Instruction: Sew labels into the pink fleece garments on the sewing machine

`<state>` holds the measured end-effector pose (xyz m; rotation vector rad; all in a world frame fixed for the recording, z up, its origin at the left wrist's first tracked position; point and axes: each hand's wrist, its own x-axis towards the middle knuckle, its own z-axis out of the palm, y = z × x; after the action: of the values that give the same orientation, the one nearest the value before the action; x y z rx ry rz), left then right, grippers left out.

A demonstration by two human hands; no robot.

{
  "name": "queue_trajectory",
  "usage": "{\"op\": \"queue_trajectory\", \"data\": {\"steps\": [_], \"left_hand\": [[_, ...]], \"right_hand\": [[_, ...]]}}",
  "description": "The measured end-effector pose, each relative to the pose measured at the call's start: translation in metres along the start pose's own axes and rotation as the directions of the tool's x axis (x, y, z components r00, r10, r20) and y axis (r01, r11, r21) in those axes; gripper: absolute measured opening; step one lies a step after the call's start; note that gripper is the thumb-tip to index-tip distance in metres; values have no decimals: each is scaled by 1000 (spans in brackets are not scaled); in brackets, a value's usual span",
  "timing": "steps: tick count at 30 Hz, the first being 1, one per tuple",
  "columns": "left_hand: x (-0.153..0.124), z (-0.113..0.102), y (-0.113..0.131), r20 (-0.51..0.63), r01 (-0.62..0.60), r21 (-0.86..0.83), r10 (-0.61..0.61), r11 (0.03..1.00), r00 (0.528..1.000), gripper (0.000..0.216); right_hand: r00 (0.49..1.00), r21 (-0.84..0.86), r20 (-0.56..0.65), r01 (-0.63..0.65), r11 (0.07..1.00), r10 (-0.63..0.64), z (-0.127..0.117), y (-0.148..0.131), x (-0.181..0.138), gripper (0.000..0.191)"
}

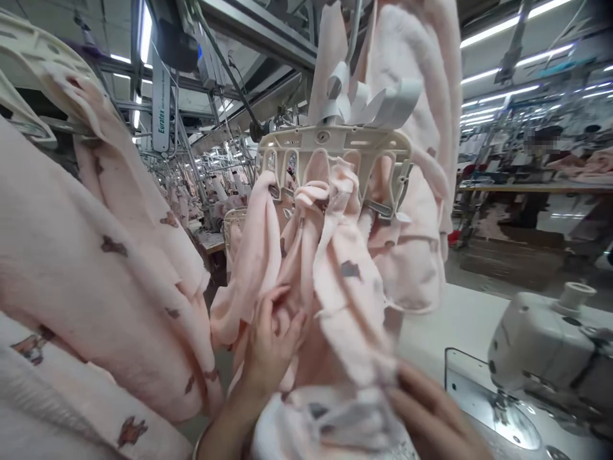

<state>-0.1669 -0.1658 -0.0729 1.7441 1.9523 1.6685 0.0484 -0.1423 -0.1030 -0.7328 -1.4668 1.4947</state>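
A bundle of pale pink fleece pieces (330, 268) with small brown prints hangs from a cream plastic clamp hanger (335, 144) on an overhead rail. My left hand (272, 338) reaches up into the hanging pieces, its fingers curled round a fold of the pink fabric. My right hand (431, 415) is low at the bottom of the bundle, fingers closed on the lower ends of the fabric; it is blurred by motion.
More pink printed fleece (96, 268) hangs close on the left from another hanger. A white sewing machine (541, 345) stands on a white table (460, 319) at the right. Further hangers and workstations stretch behind; a person sits at a far table on the right.
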Motion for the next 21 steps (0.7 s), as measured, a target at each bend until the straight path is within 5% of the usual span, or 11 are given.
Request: {"op": "queue_trajectory", "data": {"steps": [2, 4, 6, 8, 10, 11, 13, 14, 16, 18, 21], "left_hand": [[4, -2, -25, -62, -55, 245, 72, 968, 995, 42], [7, -8, -43, 2, -42, 344, 44, 938, 999, 21], [6, -21, -48, -2, -11, 294, 12, 956, 1000, 13], [3, -38, -34, -79, 33, 131, -23, 991, 997, 16], [-4, -56, -6, -22, 53, -57, -54, 997, 998, 20], [-9, -62, 10, 88, 58, -122, -48, 991, 995, 23], [-17, -67, 34, 360, 50, -158, 10, 986, 933, 28], [-20, -65, 40, 392, 40, -153, 23, 987, 920, 28], [-23, -54, 33, 191, 20, -107, 1, 994, 982, 24], [-25, -37, 7, -100, 48, 16, -47, 999, 994, 36], [-27, -23, -39, 32, 88, 305, -103, 948, 994, 38]], "right_hand": [[986, 76, -131, -92, 993, 101, -33, 5, -4, 41], [974, -102, -209, -108, 989, 85, -60, 6, -8, 41], [950, -443, -298, -46, 895, -98, -70, 3, -14, 38], [843, -730, -341, 41, 682, -416, -58, -3, -21, 33], [731, -830, -273, 150, 538, -626, -26, -9, -29, 27], [752, -798, -204, 243, 552, -627, -6, -12, -31, 25], [897, -600, 2, 355, 717, -442, 35, -12, -30, 28], [936, -478, 125, 347, 807, -329, 52, -11, -27, 28], [961, -294, 229, 220, 930, -155, 74, -6, -21, 34], [981, -203, 182, 104, 974, -66, 77, 0, -19, 42], [998, -218, 28, 62, 974, -58, 55, 7, -32, 44]]}}
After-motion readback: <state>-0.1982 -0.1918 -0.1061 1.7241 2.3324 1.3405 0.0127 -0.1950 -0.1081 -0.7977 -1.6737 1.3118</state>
